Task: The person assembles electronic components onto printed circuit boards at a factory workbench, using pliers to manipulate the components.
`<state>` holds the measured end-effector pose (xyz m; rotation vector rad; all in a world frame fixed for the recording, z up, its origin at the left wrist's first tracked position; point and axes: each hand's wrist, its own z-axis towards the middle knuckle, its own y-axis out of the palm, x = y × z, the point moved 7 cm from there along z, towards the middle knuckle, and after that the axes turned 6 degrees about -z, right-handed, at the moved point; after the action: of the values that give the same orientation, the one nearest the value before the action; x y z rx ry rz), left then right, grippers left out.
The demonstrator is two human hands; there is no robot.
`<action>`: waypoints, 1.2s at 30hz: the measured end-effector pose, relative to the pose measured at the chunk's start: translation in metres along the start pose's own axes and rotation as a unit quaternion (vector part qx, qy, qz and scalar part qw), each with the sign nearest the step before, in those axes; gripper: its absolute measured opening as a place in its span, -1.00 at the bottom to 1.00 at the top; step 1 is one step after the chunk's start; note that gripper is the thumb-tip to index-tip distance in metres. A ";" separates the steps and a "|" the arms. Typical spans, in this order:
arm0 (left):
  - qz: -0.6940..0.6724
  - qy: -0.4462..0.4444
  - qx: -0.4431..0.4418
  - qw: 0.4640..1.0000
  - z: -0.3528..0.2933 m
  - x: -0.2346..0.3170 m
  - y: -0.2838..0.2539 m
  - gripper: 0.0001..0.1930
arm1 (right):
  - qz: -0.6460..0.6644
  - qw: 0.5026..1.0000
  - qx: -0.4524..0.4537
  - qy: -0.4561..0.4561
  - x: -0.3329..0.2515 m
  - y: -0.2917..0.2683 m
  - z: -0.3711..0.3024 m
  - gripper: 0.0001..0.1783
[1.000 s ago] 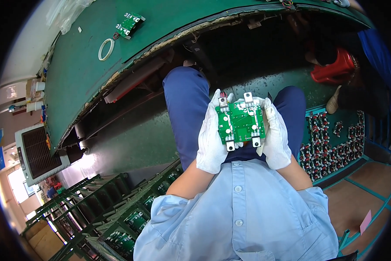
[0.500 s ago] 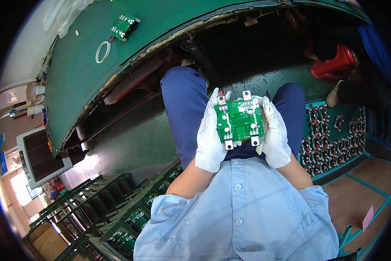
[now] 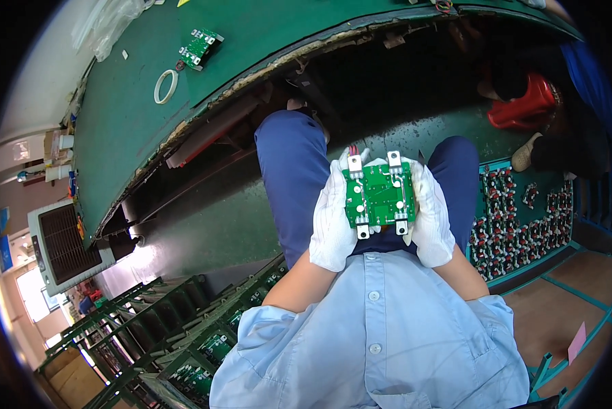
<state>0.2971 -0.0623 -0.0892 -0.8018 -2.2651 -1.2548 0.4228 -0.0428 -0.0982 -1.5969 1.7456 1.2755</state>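
Note:
Between my two white-gloved hands, above my lap, is a green circuit board (image 3: 381,194) with white metal tabs at its top and bottom edges. My left hand (image 3: 331,221) grips its left edge, and red wires show by the upper left tab. Along the right edge my right hand (image 3: 431,217) is closed on the same board. The board's soldered face is turned up toward me. Most fingertips are hidden behind it.
On the green bench (image 3: 265,41) ahead lie another circuit board (image 3: 200,48) and a white ring (image 3: 165,86). A tray of small components (image 3: 521,225) stands at right. Racks holding boards (image 3: 214,347) are at lower left. A red stool (image 3: 524,102) is far right, with another person's foot (image 3: 526,153) nearby.
The board in my hands has shifted slightly right and its tilt has changed a little. Both hands keep their hold on it. The whole view has moved slightly.

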 end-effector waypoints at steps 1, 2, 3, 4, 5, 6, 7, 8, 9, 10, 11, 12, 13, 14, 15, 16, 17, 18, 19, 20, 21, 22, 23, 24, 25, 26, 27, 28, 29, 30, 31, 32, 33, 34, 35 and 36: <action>0.012 0.000 -0.017 1.000 0.001 0.003 0.000 -0.48 | -0.110 0.994 -0.023 -0.013 -0.026 0.014 -0.007 -0.57; -0.005 -0.010 -0.051 0.999 -0.002 0.008 0.003 -0.47 | -0.197 0.968 -0.016 -0.156 -0.041 0.018 -0.011 -0.69; -0.018 -0.030 -0.082 0.996 -0.003 0.008 0.001 -0.47 | -0.231 0.958 -0.026 -0.166 -0.043 0.019 -0.011 -0.71; -0.026 -0.046 -0.114 0.992 -0.002 0.009 -0.003 -0.47 | -0.263 0.947 -0.037 -0.181 -0.045 0.020 -0.009 -0.72; -0.014 -0.040 -0.129 0.991 -0.002 0.013 -0.006 -0.48 | -0.293 0.930 -0.040 -0.219 -0.046 0.021 -0.008 -0.72; 0.000 -0.032 -0.145 0.989 -0.001 0.015 -0.005 -0.48 | -0.322 0.910 -0.041 -0.260 -0.047 0.019 -0.007 -0.72; -0.003 -0.077 -0.135 0.988 0.003 0.008 -0.017 -0.49 | -0.319 0.913 -0.052 -0.248 -0.040 0.014 -0.003 -0.71; -0.005 -0.117 -0.124 0.985 0.003 0.006 -0.027 -0.49 | -0.316 0.916 -0.066 -0.240 -0.036 0.012 -0.001 -0.70; 0.078 -0.121 -0.126 0.982 0.005 0.005 -0.033 -0.49 | -0.290 0.928 -0.069 -0.225 -0.029 0.006 0.001 -0.69; 0.159 -0.126 -0.123 0.971 0.005 0.006 -0.036 -0.48 | -0.264 0.939 -0.071 -0.206 -0.026 0.002 0.002 -0.67; 0.125 -0.102 -0.143 0.976 0.005 0.008 -0.031 -0.48 | -0.276 0.929 -0.078 -0.234 -0.030 0.006 0.001 -0.66; 0.088 -0.082 -0.167 0.979 0.004 0.008 -0.026 -0.48 | -0.290 0.918 -0.080 -0.257 -0.036 0.007 -0.001 -0.65; 0.069 -0.063 -0.182 0.979 0.006 0.008 -0.029 -0.47 | -0.267 0.927 -0.107 -0.241 -0.035 0.010 0.001 -0.63; 0.083 -0.051 -0.173 0.980 0.010 0.006 -0.037 -0.47 | -0.232 0.944 -0.116 -0.206 -0.025 0.009 0.007 -0.60; 0.071 -0.044 -0.189 0.978 0.013 0.008 -0.034 -0.48 | -0.238 0.940 -0.111 -0.218 -0.025 0.012 0.011 -0.59; 0.058 -0.039 -0.205 0.976 0.016 0.010 -0.031 -0.49 | -0.243 0.937 -0.105 -0.229 -0.027 0.014 0.016 -0.58; 0.058 -0.033 -0.209 0.976 0.020 0.012 -0.032 -0.49 | -0.249 0.934 -0.104 -0.234 -0.030 0.017 0.018 -0.56; 0.065 -0.020 -0.203 0.977 0.024 0.016 -0.031 -0.55 | -0.216 0.947 -0.099 -0.216 -0.028 0.020 0.022 -0.52; 0.071 -0.008 -0.198 0.978 0.028 0.019 -0.032 -0.61 | -0.217 0.946 -0.091 -0.225 -0.029 0.022 0.023 -0.50; 0.066 0.057 -0.129 0.988 0.035 0.025 -0.039 -0.66 | -0.219 0.944 -0.083 -0.234 -0.030 0.022 0.025 -0.47; 0.044 0.110 -0.111 0.987 0.040 0.042 -0.038 -0.67 | -0.170 0.957 -0.114 -0.205 -0.026 0.022 0.030 -0.43; 0.021 0.163 -0.090 0.982 0.044 0.065 -0.040 -0.68 | -0.173 0.956 -0.112 -0.208 -0.029 0.022 0.032 -0.43; -0.056 0.198 -0.101 0.973 0.061 0.089 -0.051 -0.67 | -0.186 0.957 -0.087 -0.203 -0.033 0.020 0.033 -0.42; -0.131 0.233 -0.108 0.958 0.076 0.117 -0.064 -0.65 | -0.197 0.958 -0.064 -0.197 -0.036 0.019 0.034 -0.42; -0.056 0.297 -0.046 0.952 0.078 0.154 -0.063 -0.64 | -0.187 0.955 -0.064 -0.220 -0.039 0.017 0.034 -0.46; 0.020 0.359 0.019 0.933 0.076 0.192 -0.062 -0.62 | -0.189 0.955 -0.062 -0.222 -0.038 0.014 0.035 -0.46; 0.040 0.403 0.071 0.912 0.089 0.222 -0.081 -0.61 | -0.203 0.954 -0.065 -0.209 -0.034 0.016 0.036 -0.51; 0.058 0.442 0.120 0.887 0.104 0.246 -0.099 -0.59 | -0.219 0.954 -0.066 -0.197 -0.032 0.018 0.038 -0.55; 0.063 0.404 0.154 0.899 0.112 0.258 -0.090 -0.60 | -0.258 0.944 -0.047 -0.199 -0.035 0.018 0.041 -0.65; 0.068 0.367 0.185 0.909 0.117 0.267 -0.080 -0.60 | -0.261 0.943 -0.042 -0.204 -0.038 0.020 0.044 -0.65; 0.083 0.385 0.203 0.896 0.129 0.278 -0.091 -0.60 | -0.284 0.937 -0.048 -0.197 -0.039 0.028 0.046 -0.67; 0.097 0.404 0.221 0.882 0.140 0.287 -0.102 -0.60 | -0.307 0.931 -0.055 -0.191 -0.040 0.035 0.049 -0.69; 0.103 0.378 0.198 0.898 0.148 0.285 -0.096 -0.60 | -0.327 0.918 -0.055 -0.219 -0.045 0.040 0.054 -0.71; 0.153 0.362 0.229 0.891 0.156 0.283 -0.096 -0.60 | -0.330 0.917 -0.050 -0.221 -0.051 0.046 0.061 -0.71; 0.316 0.390 0.347 0.792 0.149 0.288 -0.095 -0.61 | -0.329 0.912 -0.062 -0.236 -0.059 0.057 0.067 -0.71; 0.464 0.398 0.450 0.651 0.139 0.291 -0.089 -0.61 | -0.327 0.908 -0.077 -0.250 -0.067 0.069 0.074 -0.71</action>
<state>0.0097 0.1005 -0.0355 -0.6230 -1.1051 0.1210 0.3547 0.0481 -0.0554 -1.5548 0.7191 1.3227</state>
